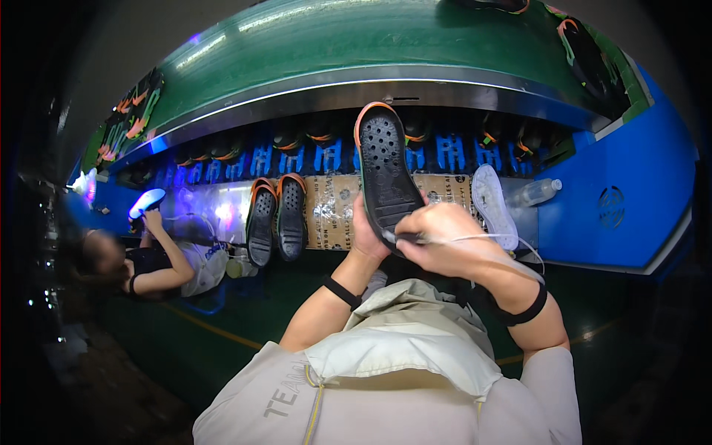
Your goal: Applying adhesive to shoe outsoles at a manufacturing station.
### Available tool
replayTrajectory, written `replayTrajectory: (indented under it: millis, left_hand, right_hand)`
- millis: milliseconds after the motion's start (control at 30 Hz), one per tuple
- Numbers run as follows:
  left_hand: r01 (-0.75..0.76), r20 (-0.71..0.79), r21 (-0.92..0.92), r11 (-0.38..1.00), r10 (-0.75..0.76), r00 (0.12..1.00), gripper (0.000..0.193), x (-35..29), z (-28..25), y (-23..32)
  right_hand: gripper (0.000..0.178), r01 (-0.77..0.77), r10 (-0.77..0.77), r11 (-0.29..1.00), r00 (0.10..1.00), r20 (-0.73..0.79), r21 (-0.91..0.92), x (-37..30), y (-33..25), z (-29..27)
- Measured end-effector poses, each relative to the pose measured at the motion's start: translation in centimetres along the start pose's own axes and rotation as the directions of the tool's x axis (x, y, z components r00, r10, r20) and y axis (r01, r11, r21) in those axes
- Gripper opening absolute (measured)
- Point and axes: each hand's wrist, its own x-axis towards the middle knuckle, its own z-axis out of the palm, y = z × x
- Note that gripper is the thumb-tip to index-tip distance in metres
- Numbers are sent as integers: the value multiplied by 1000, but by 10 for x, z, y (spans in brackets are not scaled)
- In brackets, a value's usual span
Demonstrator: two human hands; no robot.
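Observation:
My left hand (368, 228) is wrapped round the lower end of a black shoe sole (386, 167) with an orange and green rim. The sole stands almost upright before me, its side with small holes facing me. Against its lower right part my right hand (439, 236) pinches a small dark tool (410, 237), from which a thin white cord (475, 236) seems to run back along my wrist. The tool's kind is mostly hidden by my fingers. On the bench left of my hands lean two more black soles (291, 215) with orange rims.
A cardboard sheet (331, 210) covers the bench middle. Right of my hands are a whitish sole-shaped piece (493, 206) and a clear bottle (539, 192). Behind runs a green conveyor belt (334, 48) with shoe parts on it. At left another person (159, 259) holds a lit shoe part (147, 202).

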Motion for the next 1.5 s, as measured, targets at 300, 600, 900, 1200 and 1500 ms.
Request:
replayTrajectory:
  millis: [300,600,900,1200,1500]
  left_hand:
    - [-39,-149,159,986,63,987,78,-19,22,-18]
    - [-109,-87,136,985,122,989,78,-17,38,-6]
    - [-148,107,-127,981,161,981,76,-8,28,14]
    - [-226,36,76,971,224,974,86,-3,72,33]
    - [-126,234,-18,992,126,964,118,1,66,69]
  right_hand:
    - [29,348,-246,934,472,-847,-77,41,11,-9]
    - [29,341,-302,932,545,-782,-123,26,14,-22]
    - [31,386,-363,917,691,-625,-106,15,-4,-13]
    - [36,563,-587,807,729,-353,-179,1,-10,-20]
    - [31,597,-595,802,799,-89,-1,-18,-21,-34]
